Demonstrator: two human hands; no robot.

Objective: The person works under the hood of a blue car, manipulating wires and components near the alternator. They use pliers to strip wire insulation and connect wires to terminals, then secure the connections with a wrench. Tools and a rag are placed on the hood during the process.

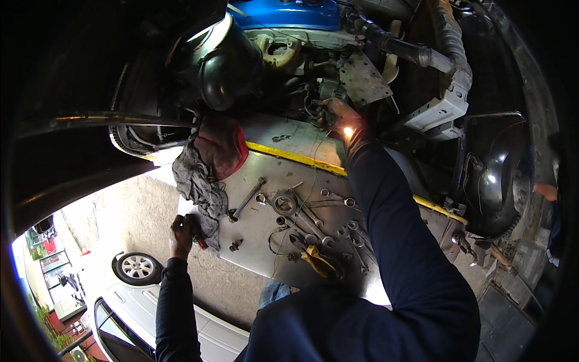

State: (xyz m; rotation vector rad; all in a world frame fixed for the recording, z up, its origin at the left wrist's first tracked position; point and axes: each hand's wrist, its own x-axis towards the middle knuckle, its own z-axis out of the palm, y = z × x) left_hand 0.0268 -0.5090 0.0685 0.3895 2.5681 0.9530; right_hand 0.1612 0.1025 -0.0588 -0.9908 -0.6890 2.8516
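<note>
Reaching into the engine bay, my right hand (339,117) has its fingers curled at a dark part below a round metal engine part (329,89); what they grip is hidden. A bright spot of light falls on that wrist. My left hand (182,234) is low at the left, closed round a dark tool with a red end (201,242), its kind unclear. Beside it a grey rag (201,175) hangs over the corner of a metal sheet (247,241), with a red cloth (228,148) above. On the sheet lie several wrenches (310,224), yellow-handled pliers (319,260) and a metal bar (248,198).
A yellow-edged ledge (295,158) runs between the sheet and the engine. A blue engine cover (286,15) and a black round canister (220,66) stand beyond. A metal bracket (437,111) juts in at right. Another person's hand (546,192) shows at far right; a white car (139,308) is lower left.
</note>
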